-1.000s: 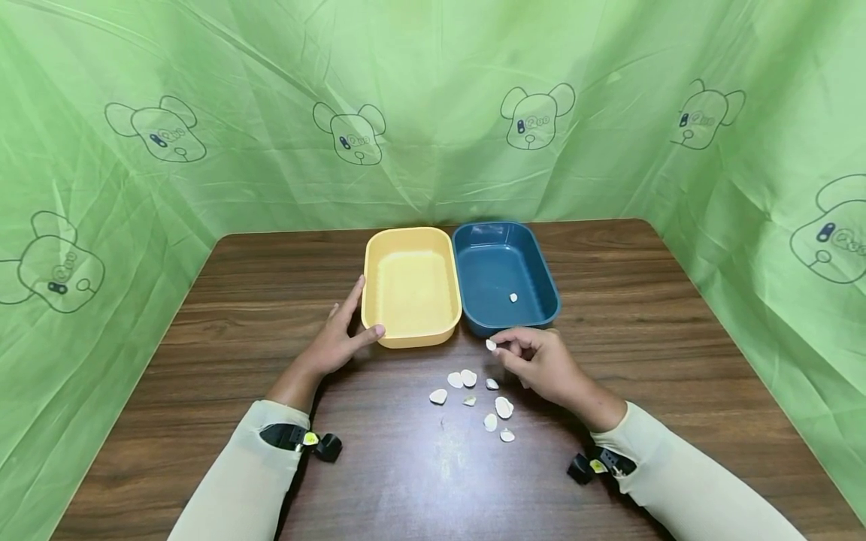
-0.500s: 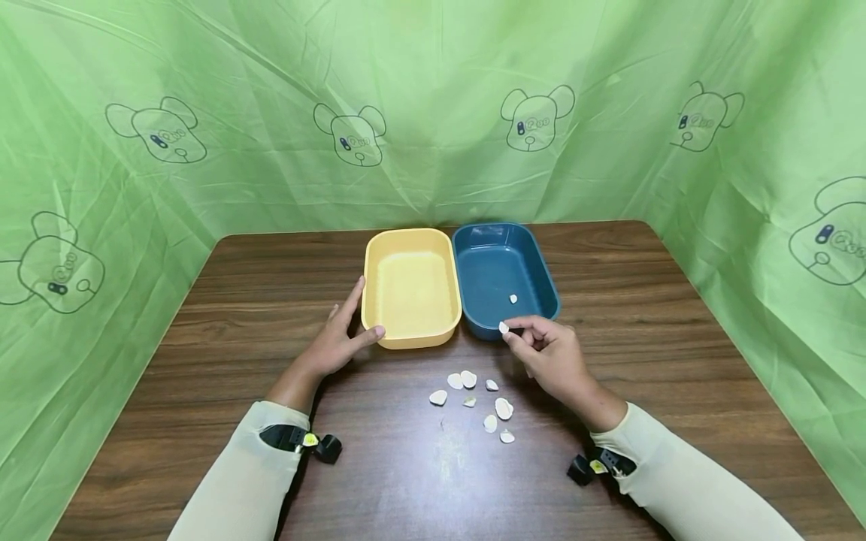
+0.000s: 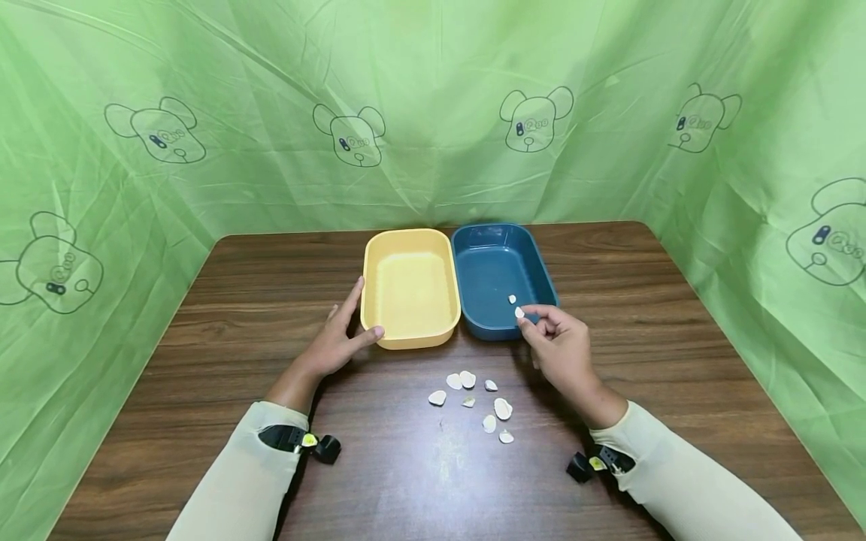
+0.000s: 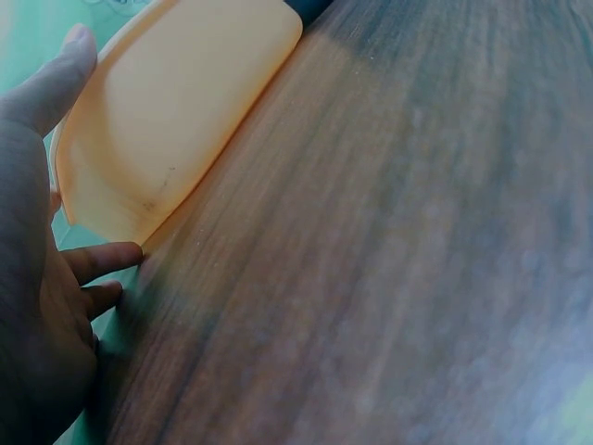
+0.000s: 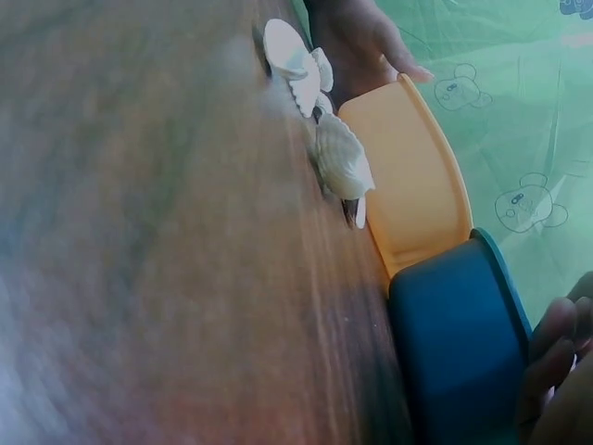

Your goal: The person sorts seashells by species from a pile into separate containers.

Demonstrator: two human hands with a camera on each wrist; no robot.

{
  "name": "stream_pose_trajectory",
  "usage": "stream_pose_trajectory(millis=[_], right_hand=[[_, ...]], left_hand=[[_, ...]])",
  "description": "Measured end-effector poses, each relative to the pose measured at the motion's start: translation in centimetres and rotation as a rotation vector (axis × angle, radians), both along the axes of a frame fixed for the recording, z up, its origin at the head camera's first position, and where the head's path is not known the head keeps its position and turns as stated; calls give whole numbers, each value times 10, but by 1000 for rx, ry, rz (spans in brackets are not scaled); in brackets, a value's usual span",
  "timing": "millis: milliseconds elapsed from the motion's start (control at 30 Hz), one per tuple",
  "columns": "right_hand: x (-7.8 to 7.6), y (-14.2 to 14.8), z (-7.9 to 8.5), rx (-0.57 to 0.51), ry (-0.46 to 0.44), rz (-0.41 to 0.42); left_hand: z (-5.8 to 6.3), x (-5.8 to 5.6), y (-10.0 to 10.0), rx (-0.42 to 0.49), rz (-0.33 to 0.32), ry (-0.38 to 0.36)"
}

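Observation:
Between thumb and forefinger my right hand (image 3: 560,347) pinches a small white seashell (image 3: 519,312), over the near right part of the blue bin (image 3: 497,333). On that bin's floor lies another small shell (image 3: 512,299). My left hand (image 3: 331,340) rests against the yellow bin (image 3: 416,343), its thumb on the near left corner of the rim and its fingers spread along the side. In the left wrist view, fingertips (image 4: 125,254) touch the bin's lower edge. Only part of the right hand (image 5: 561,371) shows in the right wrist view, and the pinched shell is hidden there.
Several white shells (image 3: 503,409) lie scattered on the wooden table (image 3: 379,481) in front of the bins. The two bins stand side by side near the back edge. A green curtain (image 3: 433,180) with printed bear outlines surrounds the table.
My right hand has moved away from me and slightly right, carrying the pinched shell from before the blue bin to over its inside. The left hand stays at the yellow bin.

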State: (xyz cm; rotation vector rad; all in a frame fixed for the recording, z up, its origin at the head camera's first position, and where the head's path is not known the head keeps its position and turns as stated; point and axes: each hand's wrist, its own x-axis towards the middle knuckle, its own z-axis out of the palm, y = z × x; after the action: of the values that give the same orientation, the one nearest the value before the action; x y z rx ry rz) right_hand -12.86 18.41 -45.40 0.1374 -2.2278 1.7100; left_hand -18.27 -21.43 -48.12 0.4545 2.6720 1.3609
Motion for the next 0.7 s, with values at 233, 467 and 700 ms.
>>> stream_pose_trajectory(millis=[233, 467, 700], right_hand=[[-2, 0, 2, -90, -60, -18], [-5, 1, 1, -118, -79, -31], [-7, 3, 0, -118, -76, -15]], left_hand=[[0, 0, 0, -2, -4, 9], [0, 0, 0, 3, -3, 7], [0, -1, 0, 1, -6, 8]])
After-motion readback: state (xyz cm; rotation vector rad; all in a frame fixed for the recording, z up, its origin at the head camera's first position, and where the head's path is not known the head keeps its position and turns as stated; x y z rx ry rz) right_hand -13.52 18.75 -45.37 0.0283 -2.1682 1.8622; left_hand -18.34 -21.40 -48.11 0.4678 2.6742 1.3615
